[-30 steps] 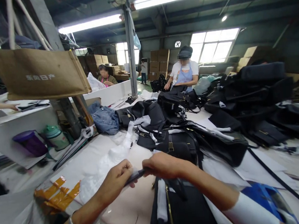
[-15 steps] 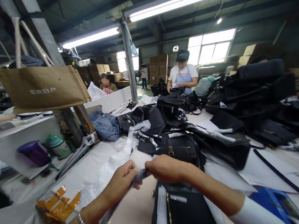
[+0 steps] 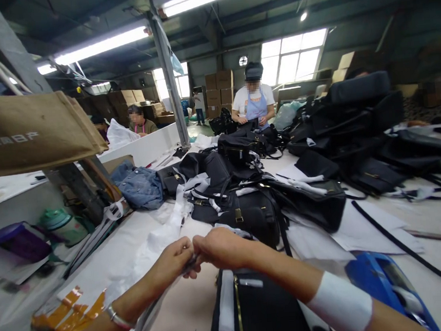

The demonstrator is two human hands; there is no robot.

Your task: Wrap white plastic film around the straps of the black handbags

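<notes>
Side by side at the middle of the view, my two hands pinch a dark strip, mostly hidden by the fingers. My left hand (image 3: 178, 259), with a bracelet at its wrist, is closed round it. My right hand (image 3: 218, 248) is closed against the left one; a white band covers that forearm. Below the hands lies a black bag (image 3: 272, 310) with a gold zip and white wrapping, beside a pale pink sheet (image 3: 180, 318). Just beyond them is another black bag (image 3: 244, 215) with a gold buckle.
Orange tape (image 3: 71, 317) lies at the left, a blue tape dispenser (image 3: 386, 290) at the right. Black bags (image 3: 355, 117) are piled farther back. A tan bag (image 3: 32, 130) hangs at the left. A person (image 3: 253, 98) works across the table.
My hands have come together, hiding more of the dark strip between them. The view has turned right, so the surroundings appear farther left.
</notes>
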